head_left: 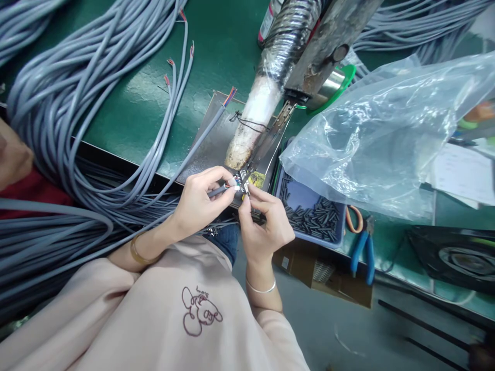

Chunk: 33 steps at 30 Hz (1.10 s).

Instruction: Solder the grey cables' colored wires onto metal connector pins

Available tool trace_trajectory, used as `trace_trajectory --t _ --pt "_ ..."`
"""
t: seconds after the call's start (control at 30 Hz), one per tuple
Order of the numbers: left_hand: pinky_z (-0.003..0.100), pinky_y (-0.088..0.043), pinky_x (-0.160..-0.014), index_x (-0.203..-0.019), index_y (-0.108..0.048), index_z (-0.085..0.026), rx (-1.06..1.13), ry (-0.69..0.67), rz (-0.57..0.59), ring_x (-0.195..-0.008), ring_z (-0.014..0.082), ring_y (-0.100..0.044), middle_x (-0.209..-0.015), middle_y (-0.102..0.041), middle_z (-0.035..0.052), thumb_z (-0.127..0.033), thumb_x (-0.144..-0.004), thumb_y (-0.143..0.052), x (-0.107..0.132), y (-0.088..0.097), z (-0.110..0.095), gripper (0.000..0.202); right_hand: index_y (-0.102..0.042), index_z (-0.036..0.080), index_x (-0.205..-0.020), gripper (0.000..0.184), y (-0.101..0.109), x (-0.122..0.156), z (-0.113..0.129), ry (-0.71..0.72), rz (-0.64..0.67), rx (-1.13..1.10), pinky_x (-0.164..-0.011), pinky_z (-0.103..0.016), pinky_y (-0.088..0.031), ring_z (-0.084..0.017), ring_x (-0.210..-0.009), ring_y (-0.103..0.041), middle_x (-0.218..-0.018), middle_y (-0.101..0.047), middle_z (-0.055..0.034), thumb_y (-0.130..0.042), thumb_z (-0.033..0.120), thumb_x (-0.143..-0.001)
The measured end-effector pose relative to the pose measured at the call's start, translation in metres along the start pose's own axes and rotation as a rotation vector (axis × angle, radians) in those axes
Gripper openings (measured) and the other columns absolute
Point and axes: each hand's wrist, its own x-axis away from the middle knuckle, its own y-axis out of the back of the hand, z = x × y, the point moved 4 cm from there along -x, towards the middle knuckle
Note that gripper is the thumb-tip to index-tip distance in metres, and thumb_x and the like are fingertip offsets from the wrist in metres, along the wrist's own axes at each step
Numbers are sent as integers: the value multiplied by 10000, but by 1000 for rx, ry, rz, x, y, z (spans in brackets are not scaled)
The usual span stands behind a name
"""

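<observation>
My left hand is closed, with thumb and fingertips pinching a grey cable close to its stripped end. Thin coloured wires stick out of that end toward a small metal multi-pin connector. My right hand is closed too, its thumb and forefinger gripping the lower edge of the connector. Whether the wires touch the pins is too small to tell. Right above the fingertips, the narrow tip of a clamped metal tool, which looks like a soldering iron, slants down to the connector. A foil-wrapped duct ends beside it.
Large coils of grey cable lie on the left. A blue bin with small black tubes stands right of my hands, partly under a clear plastic bag. Blue-handled pliers hang at the table edge. Another person's arm shows far left.
</observation>
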Motion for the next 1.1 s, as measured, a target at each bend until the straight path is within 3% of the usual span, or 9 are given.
trace_trajectory --t 0.37,0.8,1.0,1.1 --pt "186 -308 -469 -771 -588 -156 17 17 18 -474 30 -391 -654 -550 -51 -113 -803 -602 -1 2 -3 55 -581 220 -827 179 0 0 -1 96 10 56 -712 -209 -616 -135 -803 -789 -957 -817 -45 -717 115 -874" --pt "161 -353 -485 -758 -611 -148 -50 -63 10 -481 22 -426 -785 -690 3 -86 -801 -590 11 -1 3 78 -598 205 -854 163 4 11 1 137 21 65 -697 -176 -610 -133 -774 -793 -901 -818 -49 -720 99 -869" --pt "173 -404 -501 -779 -625 -154 -44 -145 10 -515 56 -497 -799 -701 24 -88 -822 -596 25 -3 6 84 -613 213 -941 85 7 24 -8 76 6 -50 -678 -226 -630 -152 -769 -795 -885 -812 -20 -667 151 -917" --pt "194 -460 -576 -778 -624 -162 -75 -211 47 -613 97 -590 -804 -704 35 -89 -843 -588 35 -3 6 104 -603 209 -913 68 18 34 -21 -50 -50 -74 -544 -249 -590 -140 -557 -721 -707 -744 13 -598 246 -969"
